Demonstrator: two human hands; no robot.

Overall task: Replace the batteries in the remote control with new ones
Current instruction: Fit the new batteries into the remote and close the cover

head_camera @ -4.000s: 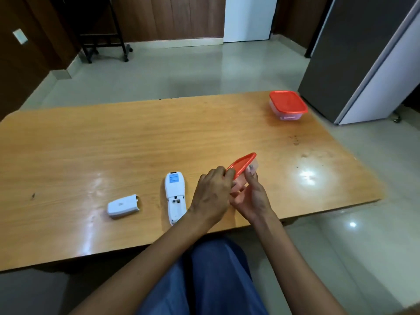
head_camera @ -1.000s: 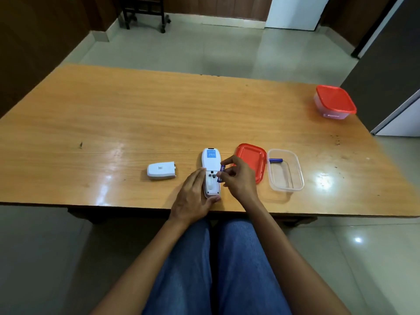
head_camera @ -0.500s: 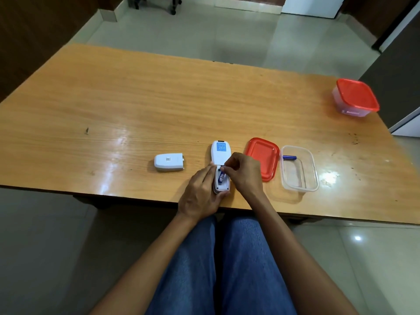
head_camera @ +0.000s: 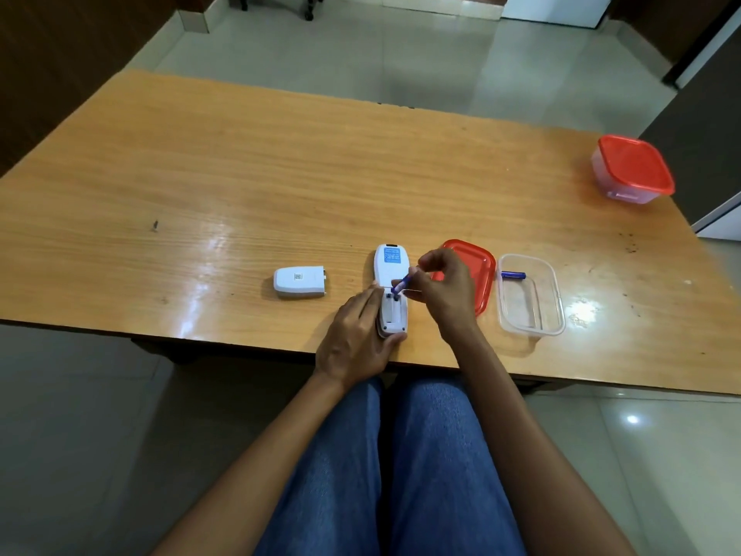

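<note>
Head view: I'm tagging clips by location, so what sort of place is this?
Probably a room in a home or small office: a long wooden table, a glossy tiled floor, and dark wood-panelled walls with a chair's castor base beyond.

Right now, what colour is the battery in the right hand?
Blue, seen in the head view: the battery pinched in the right hand.

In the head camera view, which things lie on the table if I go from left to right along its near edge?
Battery cover → remote control, held by the left hand → blue battery in the right hand → red lid → open clear container with another battery.
</note>
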